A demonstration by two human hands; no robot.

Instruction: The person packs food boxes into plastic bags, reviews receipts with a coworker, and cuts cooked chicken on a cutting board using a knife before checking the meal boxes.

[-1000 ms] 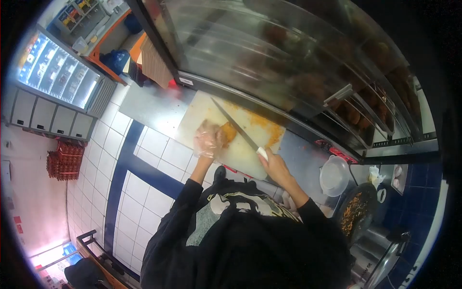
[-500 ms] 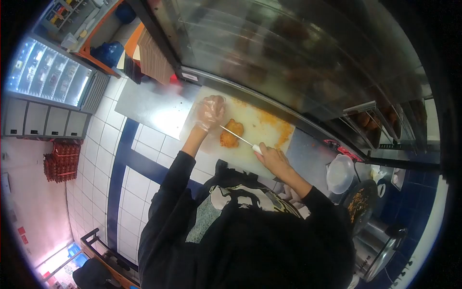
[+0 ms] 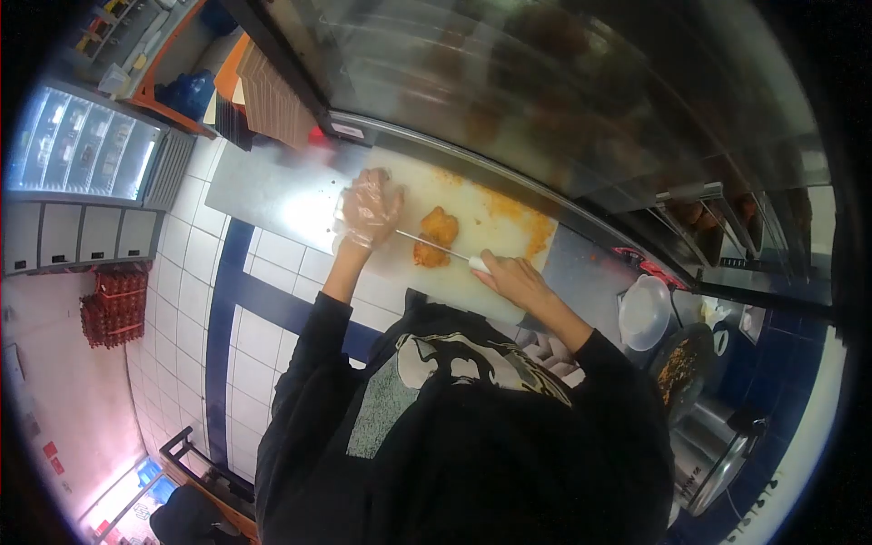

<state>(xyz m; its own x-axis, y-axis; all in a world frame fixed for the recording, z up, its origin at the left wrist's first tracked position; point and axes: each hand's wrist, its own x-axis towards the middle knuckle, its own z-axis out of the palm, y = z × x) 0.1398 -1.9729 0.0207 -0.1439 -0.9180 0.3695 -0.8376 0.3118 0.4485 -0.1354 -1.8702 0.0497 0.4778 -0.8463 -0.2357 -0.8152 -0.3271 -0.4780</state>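
My right hand (image 3: 518,280) is wrapped round the white handle of a knife (image 3: 477,264). Its thin blade points left and crosses a golden-orange piece of cooked chicken (image 3: 440,223), with some chicken showing on either side of the steel. I cannot tell how deep the blade sits. Left of the chicken, apart from it, is my left hand (image 3: 371,209) in a clear loose plastic glove, thumb spread from the fingers and nothing visible in it. Beneath everything lies a pale cutting board (image 3: 468,292).
Orange crumbs (image 3: 522,222) streak the board's far side. A glass-fronted cabinet (image 3: 509,82) rises beyond it. Stacked flat cardboard (image 3: 277,100) stands at back left. To my right are a translucent bowl (image 3: 644,313), a dark pan (image 3: 681,363) with crumbs and a metal pot (image 3: 708,454).
My left hand has moved left, away from the chicken, with its thumb further out. The knife blade has shifted left and now lies across the chicken. The view has shifted slightly.
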